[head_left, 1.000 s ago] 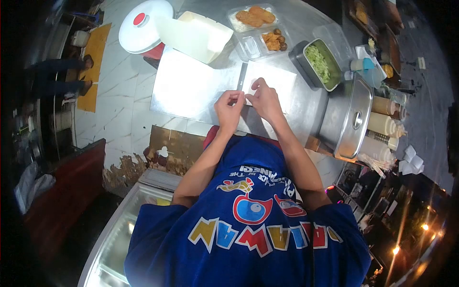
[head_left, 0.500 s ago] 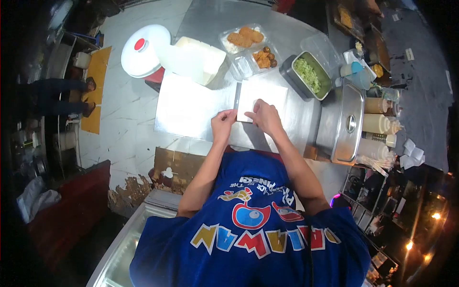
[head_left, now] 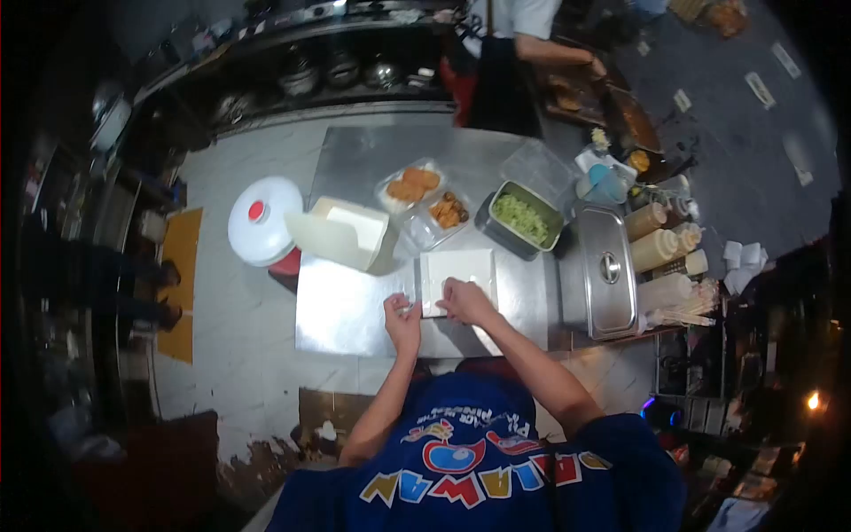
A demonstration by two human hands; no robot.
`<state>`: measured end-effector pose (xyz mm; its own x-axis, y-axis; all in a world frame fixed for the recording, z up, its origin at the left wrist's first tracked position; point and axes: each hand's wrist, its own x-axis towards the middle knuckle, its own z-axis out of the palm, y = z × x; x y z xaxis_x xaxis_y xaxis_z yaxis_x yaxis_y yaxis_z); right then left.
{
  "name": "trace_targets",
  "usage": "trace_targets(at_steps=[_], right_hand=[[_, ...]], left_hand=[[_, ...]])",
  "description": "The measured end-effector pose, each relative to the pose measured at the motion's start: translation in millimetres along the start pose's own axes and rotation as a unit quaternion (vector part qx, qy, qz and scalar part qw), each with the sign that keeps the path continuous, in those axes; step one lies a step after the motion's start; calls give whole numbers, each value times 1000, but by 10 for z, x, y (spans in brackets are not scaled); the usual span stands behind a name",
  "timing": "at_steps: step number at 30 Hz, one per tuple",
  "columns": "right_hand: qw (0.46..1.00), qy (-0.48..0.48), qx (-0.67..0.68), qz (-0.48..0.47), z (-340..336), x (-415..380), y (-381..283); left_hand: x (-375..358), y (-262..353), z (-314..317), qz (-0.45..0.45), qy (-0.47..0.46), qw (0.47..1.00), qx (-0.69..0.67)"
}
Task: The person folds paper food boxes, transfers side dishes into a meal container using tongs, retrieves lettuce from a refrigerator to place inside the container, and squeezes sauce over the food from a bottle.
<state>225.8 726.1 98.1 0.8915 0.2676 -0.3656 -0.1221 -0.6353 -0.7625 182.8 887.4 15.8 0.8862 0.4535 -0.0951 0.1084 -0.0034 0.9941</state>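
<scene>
A flat white square packet [head_left: 459, 267], with a thin greyish strip along its left side, lies on the steel table near its front edge. At its near left corner, my left hand [head_left: 404, 326] is closed in a pinch, fingertips on the edge. My right hand [head_left: 468, 303] has its thumb and fingers pinched together over the packet's near edge. Beyond it stands a clear plastic container [head_left: 432, 229] with breaded pieces [head_left: 413, 184], rice and saucy brown bites [head_left: 449, 211]. A metal bin of shredded green vegetable [head_left: 521, 220] is to the right of that.
Left on the steel table [head_left: 341, 310] sits an open cream-coloured box [head_left: 362, 239], beside a white-lidded round container [head_left: 264, 222]. A lidded steel pan [head_left: 603, 301] and several sauce bottles [head_left: 656, 250] line the right. Another person's arm [head_left: 558, 53] reaches over food trays at the back.
The view has tilted up, showing more of the back and a person there. My hands stay at the packet's near edge, the right one still pinching over it.
</scene>
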Motion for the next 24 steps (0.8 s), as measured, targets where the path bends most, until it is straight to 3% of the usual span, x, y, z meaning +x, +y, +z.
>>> trace_targets(at_steps=[1, 3, 5, 10, 13, 17, 20, 24], right_hand=[[1000, -1, -10, 22, -17, -29, -67], [984, 70, -118, -111, 51, 24, 85], [995, 47, -80, -36, 54, -20, 41], [977, 101, -156, -100, 139, -161, -50], [934, 119, -256, -219, 297, -322, 64], [911, 112, -304, -254, 298, -514, 119], [910, 120, -314, -244, 295, -597, 144], [942, 55, -295, -149, 202, -767, 117]], left_hand=[[0, 51, -7, -3, -28, 1000, 15], [-83, 64, -52, 25, -64, 997, 45], [-78, 17, -69, 90, -75, 991, 72], [-327, 182, -91, 106, -105, 979, 141], [-380, 120, -47, 148, -102, 971, 161], [-510, 210, -17, 170, -108, 935, 292], [-541, 292, 18, 190, -110, 916, 337], [-457, 345, -68, 174, -154, 897, 376]])
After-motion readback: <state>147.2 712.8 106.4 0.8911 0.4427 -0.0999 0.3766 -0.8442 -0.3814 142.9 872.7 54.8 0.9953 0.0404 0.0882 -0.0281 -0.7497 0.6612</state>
